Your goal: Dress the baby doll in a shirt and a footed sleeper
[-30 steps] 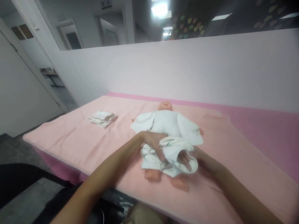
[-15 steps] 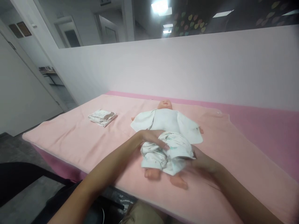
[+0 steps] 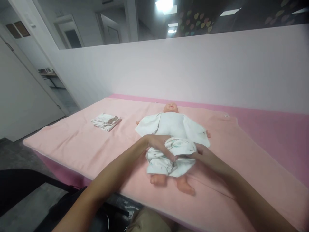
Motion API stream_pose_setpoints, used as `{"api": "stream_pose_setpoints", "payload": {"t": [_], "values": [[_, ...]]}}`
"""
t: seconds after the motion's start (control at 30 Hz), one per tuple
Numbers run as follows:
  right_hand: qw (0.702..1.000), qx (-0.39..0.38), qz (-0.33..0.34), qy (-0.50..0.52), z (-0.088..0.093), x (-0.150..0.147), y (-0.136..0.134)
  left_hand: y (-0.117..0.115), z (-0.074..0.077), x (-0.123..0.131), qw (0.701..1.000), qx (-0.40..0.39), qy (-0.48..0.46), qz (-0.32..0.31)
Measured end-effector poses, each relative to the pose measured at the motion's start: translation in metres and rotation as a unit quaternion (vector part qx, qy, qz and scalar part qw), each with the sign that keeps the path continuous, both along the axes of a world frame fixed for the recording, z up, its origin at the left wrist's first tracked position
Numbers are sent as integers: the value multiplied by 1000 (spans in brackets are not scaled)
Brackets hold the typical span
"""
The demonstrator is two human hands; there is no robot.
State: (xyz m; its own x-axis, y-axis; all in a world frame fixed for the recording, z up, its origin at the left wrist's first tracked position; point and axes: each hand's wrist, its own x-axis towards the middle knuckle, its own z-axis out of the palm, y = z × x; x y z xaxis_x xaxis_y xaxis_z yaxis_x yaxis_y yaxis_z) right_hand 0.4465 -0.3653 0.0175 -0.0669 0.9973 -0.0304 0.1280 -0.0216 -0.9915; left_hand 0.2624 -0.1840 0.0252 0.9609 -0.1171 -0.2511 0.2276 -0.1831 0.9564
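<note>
A baby doll lies on its back, its feet toward me, in a white top with wide sleeves spread out. White printed baby pants are bunched around its legs, and both bare feet stick out below. My left hand lies across the top of the pants, closed on the bunched fabric. On the other side my right hand grips the fabric by the leg opening, thumb on top. Some of its fingers are hidden under the cloth.
A folded printed cloth lies to the left on the pink blanket. The blanket covers a pink padded table against a white wall with a window above. A dark chair stands at the lower left.
My right hand has moved up and inward along the pants. The hanging fabric edge on the right has risen, baring more of the doll's foot. My left hand has hardly moved.
</note>
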Motion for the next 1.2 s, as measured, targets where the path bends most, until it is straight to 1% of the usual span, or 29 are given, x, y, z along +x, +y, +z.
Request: {"api": "stream_pose_setpoints", "payload": {"t": [0.07,0.13,0.2,0.27,0.33,0.37,0.4,0.47,0.5,0.6,0.7,0.8,0.87,1.0,1.07,1.13,1.2], "values": [[999,6,-17,-31,8,1,0,1,0,-1,1000,26,-5,7],[997,7,-48,-57,15,-6,-4,0,3,-1,999,47,-17,10],[994,-2,-89,-66,17,-23,-15,-3,8,0,996,90,-23,12],[988,-13,-137,-72,14,-49,-32,-9,16,0,990,143,-16,5],[978,-19,-190,-80,5,-81,-53,-18,24,0,985,170,-19,-22],[975,-27,-205,-81,0,-97,-63,-24,28,-1,983,175,-24,-45],[969,-31,-234,-77,-7,-111,-73,-29,32,-3,981,179,-28,-72],[958,-33,-272,-82,-21,-133,-91,-42,37,-8,972,207,-16,-106],[948,-41,-294,-112,-29,-139,-99,-48,37,-12,966,234,1,-108],[899,-65,-367,-228,-52,-139,-116,-65,33,-22,944,318,35,-77],[855,-67,-424,-292,-68,-123,-125,-78,23,-28,924,379,27,-37],[832,-70,-438,-333,-75,-107,-126,-87,16,-28,907,420,31,-6],[832,-64,-422,-354,-75,-101,-123,-91,15,-26,899,436,45,5],[851,-25,-360,-382,-72,-96,-116,-98,14,-22,886,459,67,15],[857,-10,-350,-378,-71,-94,-112,-102,14,-21,875,479,66,13],[874,-20,-340,-347,-69,-91,-110,-105,14,-21,869,492,60,19],[898,-46,-323,-296,-64,-89,-109,-107,16,-22,871,487,53,36]]}}
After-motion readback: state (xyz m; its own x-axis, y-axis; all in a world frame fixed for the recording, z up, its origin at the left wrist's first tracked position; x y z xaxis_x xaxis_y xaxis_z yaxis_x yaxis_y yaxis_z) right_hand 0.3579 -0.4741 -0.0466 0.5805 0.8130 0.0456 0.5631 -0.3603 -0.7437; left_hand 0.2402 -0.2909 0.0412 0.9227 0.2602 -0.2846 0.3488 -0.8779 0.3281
